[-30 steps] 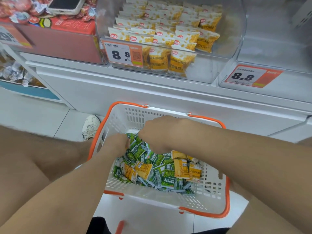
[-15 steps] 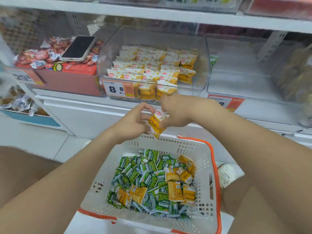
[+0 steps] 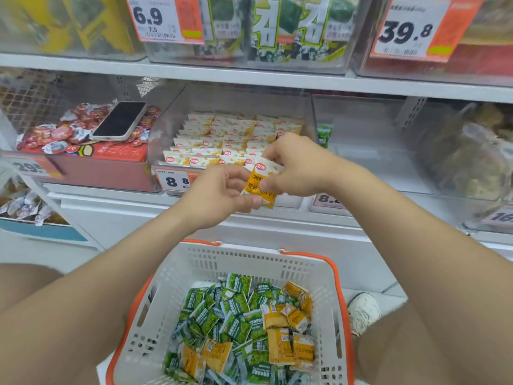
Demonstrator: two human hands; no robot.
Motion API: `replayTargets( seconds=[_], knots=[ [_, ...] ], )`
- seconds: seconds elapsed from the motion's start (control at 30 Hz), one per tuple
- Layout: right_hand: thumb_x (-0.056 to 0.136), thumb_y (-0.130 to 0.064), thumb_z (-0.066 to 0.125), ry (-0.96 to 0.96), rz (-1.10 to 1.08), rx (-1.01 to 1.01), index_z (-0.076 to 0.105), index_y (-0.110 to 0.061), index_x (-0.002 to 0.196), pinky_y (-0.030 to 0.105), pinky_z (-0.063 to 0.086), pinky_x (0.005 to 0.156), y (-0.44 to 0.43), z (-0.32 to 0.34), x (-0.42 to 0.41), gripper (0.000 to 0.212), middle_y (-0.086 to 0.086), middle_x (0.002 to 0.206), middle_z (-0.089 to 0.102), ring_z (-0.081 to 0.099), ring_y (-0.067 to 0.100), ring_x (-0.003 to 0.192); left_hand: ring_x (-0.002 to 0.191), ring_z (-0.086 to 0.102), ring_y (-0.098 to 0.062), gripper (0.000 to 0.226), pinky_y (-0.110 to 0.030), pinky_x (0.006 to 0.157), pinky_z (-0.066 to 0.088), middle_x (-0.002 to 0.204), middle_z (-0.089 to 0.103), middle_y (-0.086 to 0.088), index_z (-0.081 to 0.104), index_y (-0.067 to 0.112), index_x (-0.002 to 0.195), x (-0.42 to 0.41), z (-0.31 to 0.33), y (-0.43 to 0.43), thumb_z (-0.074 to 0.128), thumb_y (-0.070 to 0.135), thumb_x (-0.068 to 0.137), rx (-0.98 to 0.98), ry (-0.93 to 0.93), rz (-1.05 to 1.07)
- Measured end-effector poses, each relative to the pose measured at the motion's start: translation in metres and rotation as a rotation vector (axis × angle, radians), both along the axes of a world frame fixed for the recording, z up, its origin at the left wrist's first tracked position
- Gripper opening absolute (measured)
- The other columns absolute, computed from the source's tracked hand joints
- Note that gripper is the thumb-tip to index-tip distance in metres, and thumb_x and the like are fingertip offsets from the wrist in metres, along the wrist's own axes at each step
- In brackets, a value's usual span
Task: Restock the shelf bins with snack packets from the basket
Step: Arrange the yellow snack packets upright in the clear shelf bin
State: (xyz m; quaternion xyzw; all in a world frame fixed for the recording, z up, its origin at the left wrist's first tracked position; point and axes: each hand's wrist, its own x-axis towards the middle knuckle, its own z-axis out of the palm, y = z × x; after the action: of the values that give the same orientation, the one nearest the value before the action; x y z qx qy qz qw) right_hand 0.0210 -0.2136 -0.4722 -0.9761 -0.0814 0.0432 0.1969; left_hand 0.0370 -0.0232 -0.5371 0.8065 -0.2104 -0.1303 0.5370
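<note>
Fingers (image 3: 248,202) pinch yellow packet (image 3: 260,179) before clear bin (image 3: 168,119); white shelf (image 3: 133,215) beneath.

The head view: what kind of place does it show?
Probably a shop's snack aisle: printed price tags hang on clear shelf bins, one holds neat rows of identical yellow packets, and a plastic shopping basket with more snack packets sits below.
</note>
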Motion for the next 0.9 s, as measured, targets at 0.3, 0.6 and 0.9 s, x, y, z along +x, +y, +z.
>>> replayTargets(
  seconds=[0.3, 0.6, 0.9],
  knots=[
    [0.093, -0.017, 0.064, -0.322, -0.271, -0.309, 0.044, -0.012, 0.096, 0.039, 0.037, 0.072, -0.016, -0.001, 0.014, 0.021, 0.016, 0.094, 0.055, 0.052, 0.041, 0.087, 0.092, 0.065, -0.007, 0.014, -0.031, 0.085, 0.049, 0.103, 0.070, 0.014, 0.072, 0.029, 0.107, 0.055, 0.014, -0.017, 0.069, 0.035, 0.094, 0.401, -0.652, 0.099],
    [0.090, -0.009, 0.056, -0.132, -0.174, -0.734, 0.049, -0.021, 0.095, 0.050, 0.022, 0.114, -0.001, -0.027, 0.069, 0.016, -0.001, 0.080, 0.044, 0.059, 0.030, 0.113, 0.127, 0.050, -0.042, 0.056, -0.055, 0.104, 0.045, 0.137, 0.052, -0.017, 0.062, 0.016, 0.123, 0.081, -0.016, -0.023, 0.026, 0.050, 0.097, 0.818, -0.571, 0.064],
    [0.089, -0.001, 0.061, -0.200, -0.250, -0.765, 0.063, -0.016, 0.097, 0.037, 0.041, 0.090, -0.011, -0.043, 0.122, 0.017, 0.008, 0.108, 0.066, 0.062, 0.033, 0.112, 0.132, 0.046, -0.039, 0.065, -0.056, 0.107, 0.042, 0.136, 0.052, -0.014, 0.066, 0.027, 0.116, 0.096, -0.004, -0.017, 0.018, 0.058, 0.085, 0.856, -0.490, -0.115]
  ],
)
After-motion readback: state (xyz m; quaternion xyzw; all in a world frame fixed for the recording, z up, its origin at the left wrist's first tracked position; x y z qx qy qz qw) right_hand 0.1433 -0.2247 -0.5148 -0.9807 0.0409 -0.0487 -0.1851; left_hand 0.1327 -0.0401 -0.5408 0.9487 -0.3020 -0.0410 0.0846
